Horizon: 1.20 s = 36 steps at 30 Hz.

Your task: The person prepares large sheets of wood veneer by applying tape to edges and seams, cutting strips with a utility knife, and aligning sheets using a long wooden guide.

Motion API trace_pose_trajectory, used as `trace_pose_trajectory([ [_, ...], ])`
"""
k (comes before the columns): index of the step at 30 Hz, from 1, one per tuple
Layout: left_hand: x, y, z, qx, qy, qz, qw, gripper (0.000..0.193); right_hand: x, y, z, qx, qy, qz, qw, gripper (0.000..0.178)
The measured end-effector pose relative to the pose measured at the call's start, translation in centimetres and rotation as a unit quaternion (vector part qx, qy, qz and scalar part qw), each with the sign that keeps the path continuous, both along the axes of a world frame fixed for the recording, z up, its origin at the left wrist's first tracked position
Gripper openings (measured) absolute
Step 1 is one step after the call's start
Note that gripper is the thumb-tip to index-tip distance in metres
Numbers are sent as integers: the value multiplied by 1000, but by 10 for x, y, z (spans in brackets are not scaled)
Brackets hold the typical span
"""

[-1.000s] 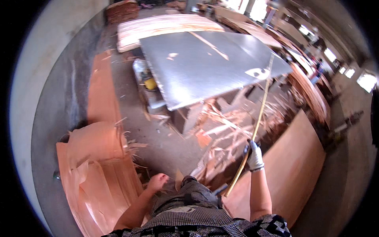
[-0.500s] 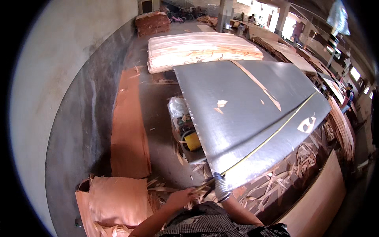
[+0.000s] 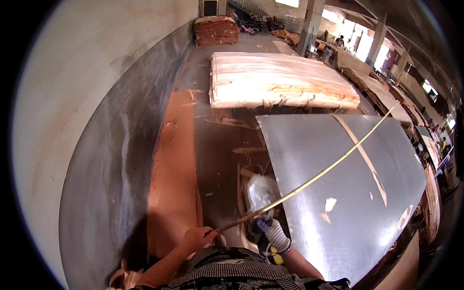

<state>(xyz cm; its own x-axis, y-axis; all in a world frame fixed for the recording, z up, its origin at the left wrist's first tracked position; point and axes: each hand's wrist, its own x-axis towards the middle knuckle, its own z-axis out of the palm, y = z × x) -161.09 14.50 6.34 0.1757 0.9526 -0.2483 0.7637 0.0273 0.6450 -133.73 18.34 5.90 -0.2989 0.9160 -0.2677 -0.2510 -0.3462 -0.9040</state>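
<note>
A long thin yellow stick (image 3: pixel 314 179) slants from low centre up to the right, above a large grey metal table top (image 3: pixel 348 203). My bare left hand (image 3: pixel 197 238) grips its near end. My right hand (image 3: pixel 269 231), in a striped work glove, is closed around the stick a little further along. A narrow strip of veneer (image 3: pixel 363 157) lies across the table top. A clear plastic bag (image 3: pixel 261 191) sits by the table's left edge, just beyond my right hand.
A thick stack of pale veneer sheets (image 3: pixel 280 79) lies beyond the table. Reddish veneer sheets (image 3: pixel 174 164) lie on the floor at left, beside a grey wall (image 3: pixel 96 121). Another pile (image 3: pixel 216 30) stands far back. More tables (image 3: pixel 382 92) and a person (image 3: pixel 341 40) are at right.
The view has swung left, away from the scrap pile by the table. The stick has dropped from upright to lying low over the table, and my left hand has taken hold of its near end.
</note>
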Motion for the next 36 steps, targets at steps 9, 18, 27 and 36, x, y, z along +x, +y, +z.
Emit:
trace_pose_trajectory([
  [9,-62,250,-5,47,-92,-3,995,32,-100,202,183,235,342,205,887,70],
  [18,-166,441,3,-33,-52,66,996,30,-215,444,222,275,619,304,669,51],
  [27,-277,614,-11,80,41,81,993,26,-291,673,210,220,323,78,917,60],
  [36,-339,878,-7,90,-12,0,996,25,-388,839,221,324,631,138,691,50],
])
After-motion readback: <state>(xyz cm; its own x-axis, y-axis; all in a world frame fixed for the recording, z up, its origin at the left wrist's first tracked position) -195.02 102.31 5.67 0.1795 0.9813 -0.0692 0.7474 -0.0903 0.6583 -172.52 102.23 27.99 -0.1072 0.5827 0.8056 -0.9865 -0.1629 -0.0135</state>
